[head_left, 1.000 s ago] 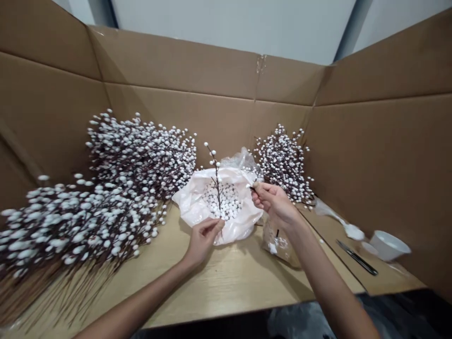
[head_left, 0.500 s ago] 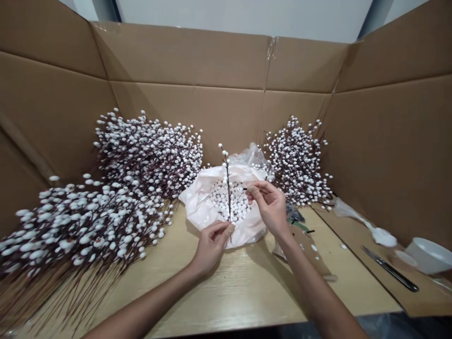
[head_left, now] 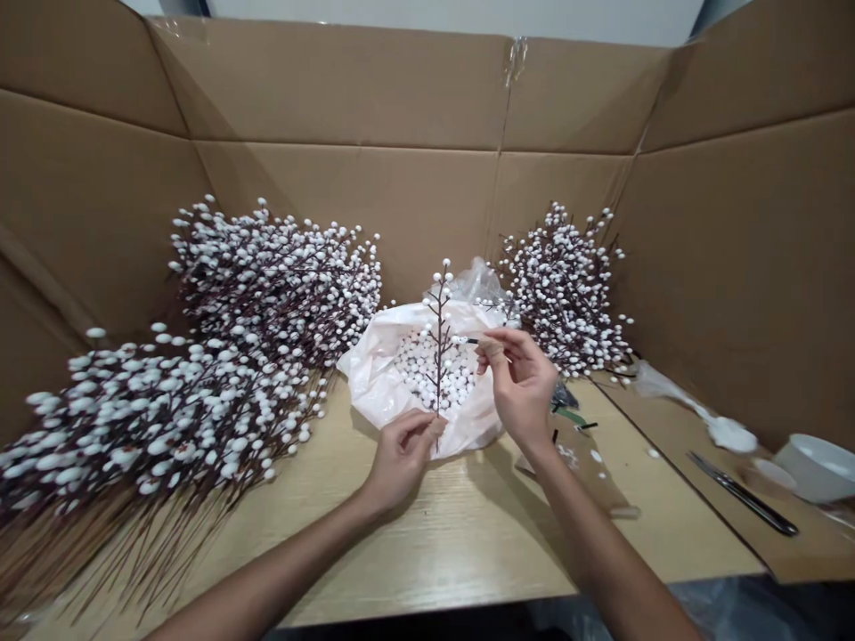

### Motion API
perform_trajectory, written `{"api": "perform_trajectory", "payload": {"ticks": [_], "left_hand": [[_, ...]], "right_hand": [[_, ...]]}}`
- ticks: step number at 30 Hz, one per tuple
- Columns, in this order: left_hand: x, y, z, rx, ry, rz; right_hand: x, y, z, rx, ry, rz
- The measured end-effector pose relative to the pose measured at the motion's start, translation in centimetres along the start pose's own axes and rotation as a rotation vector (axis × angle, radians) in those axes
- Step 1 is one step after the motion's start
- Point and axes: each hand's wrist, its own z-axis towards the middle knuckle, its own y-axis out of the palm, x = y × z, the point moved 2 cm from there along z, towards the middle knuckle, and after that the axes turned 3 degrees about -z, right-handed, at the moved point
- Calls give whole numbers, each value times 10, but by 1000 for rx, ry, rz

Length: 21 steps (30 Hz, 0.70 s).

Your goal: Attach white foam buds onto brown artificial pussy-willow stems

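Note:
My left hand (head_left: 404, 454) pinches the lower stem of a thin brown artificial berry branch (head_left: 439, 374), which stands upright with short bare side twigs and a few white berries near its top. A short black stick with a white end (head_left: 471, 341) is between the thumb and fingers of my right hand (head_left: 525, 387). Its white end is close beside the branch's right side; whether it touches a twig I cannot tell. Behind the branch lies an open white plastic bag (head_left: 367, 378) holding many loose white foam berries (head_left: 414, 367).
Piles of berry branches lie at left (head_left: 187, 418), back left (head_left: 280, 285) and back right (head_left: 567, 294). On the right are a cardboard piece (head_left: 594, 481) with black bits, a utility knife (head_left: 745, 494), a white bowl (head_left: 815, 467) and a white plastic spoon (head_left: 731, 434). Cardboard walls surround the table.
The branch has turned and straightened, its tip shifting right, so more side twigs show. My right hand has moved slightly right with the black stick. The view has shifted a little.

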Motion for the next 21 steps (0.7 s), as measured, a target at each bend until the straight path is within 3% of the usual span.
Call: {"api": "perform_trajectory", "payload": {"ticks": [8, 21], "left_hand": [[-1, 0, 0, -6, 26, 16], [6, 1, -1, 11, 24, -3]], "right_hand": [[12, 3, -3, -102, -35, -33], [18, 4, -5, -151, -84, -221]]}}
